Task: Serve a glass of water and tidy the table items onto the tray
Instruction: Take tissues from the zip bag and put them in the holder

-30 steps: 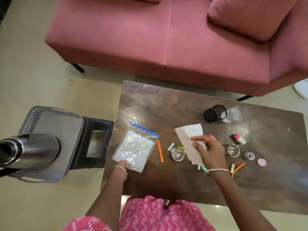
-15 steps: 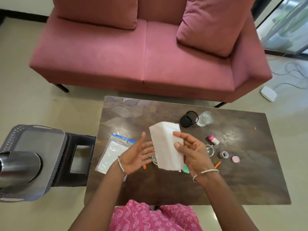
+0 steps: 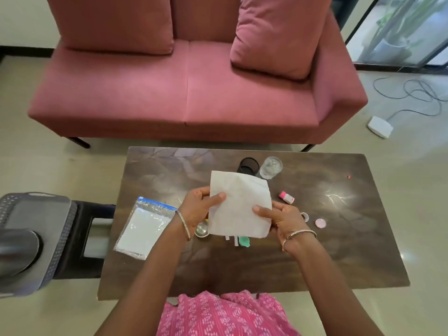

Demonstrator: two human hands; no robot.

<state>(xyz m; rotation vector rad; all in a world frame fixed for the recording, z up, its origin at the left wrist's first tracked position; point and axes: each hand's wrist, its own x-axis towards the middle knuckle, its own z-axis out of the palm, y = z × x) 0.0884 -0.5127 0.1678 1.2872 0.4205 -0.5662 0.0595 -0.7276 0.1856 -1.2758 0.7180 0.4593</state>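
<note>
left grip [image 3: 197,210] + right grip [image 3: 284,220]: each pinching napkin [image 3: 238,202] | glass [image 3: 270,167] beyond grips — seemingly filled | tray [image 3: 61,251] left of grips — tidying pending

A pink two-seat sofa [image 3: 189,93] with two loose cushions [image 3: 278,35] stands on a pale glossy floor [image 3: 60,166] behind the dark, marbled worktop [image 3: 339,251]. At far right, what may be a glass door [image 3: 400,27] lets in daylight; grey cables [image 3: 421,92] trail to a white box [image 3: 380,126].
</note>
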